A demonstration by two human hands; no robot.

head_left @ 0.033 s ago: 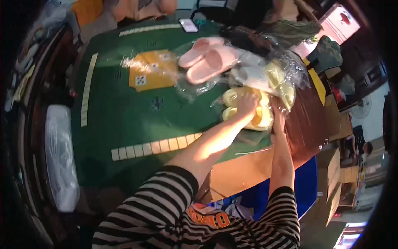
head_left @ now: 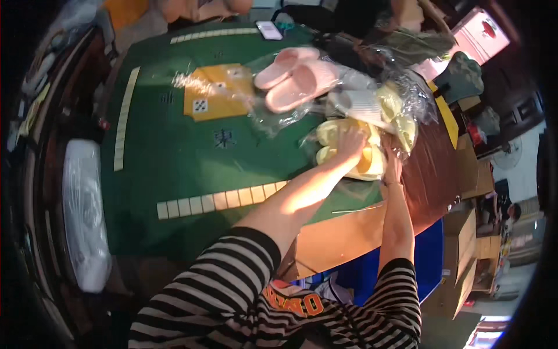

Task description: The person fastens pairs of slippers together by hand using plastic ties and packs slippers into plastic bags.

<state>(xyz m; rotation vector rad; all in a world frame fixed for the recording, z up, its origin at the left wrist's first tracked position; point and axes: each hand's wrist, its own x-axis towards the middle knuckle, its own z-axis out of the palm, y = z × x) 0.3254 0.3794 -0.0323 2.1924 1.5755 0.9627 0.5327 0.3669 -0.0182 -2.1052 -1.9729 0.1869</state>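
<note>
A pair of pale yellow slippers (head_left: 334, 135) lies at the right edge of a green game table (head_left: 174, 157), partly inside a clear plastic bag (head_left: 407, 102). My left hand (head_left: 351, 142) rests on top of the yellow slippers with its fingers curled over them. Just to their right, my right hand (head_left: 394, 158) grips the edge of the bag. A pair of pink slippers (head_left: 296, 78) sits on crumpled clear plastic farther back. Both forearms come out of striped sleeves.
Rows of cream tiles (head_left: 221, 199) run along the table's sides around a yellow centre panel (head_left: 218, 90). A phone (head_left: 269, 29) lies at the far edge. White slippers (head_left: 357, 104) sit behind the yellow pair. Cardboard boxes (head_left: 465, 232) and a blue bin (head_left: 430, 262) stand right; a white wrapped bundle (head_left: 84, 209) lies left.
</note>
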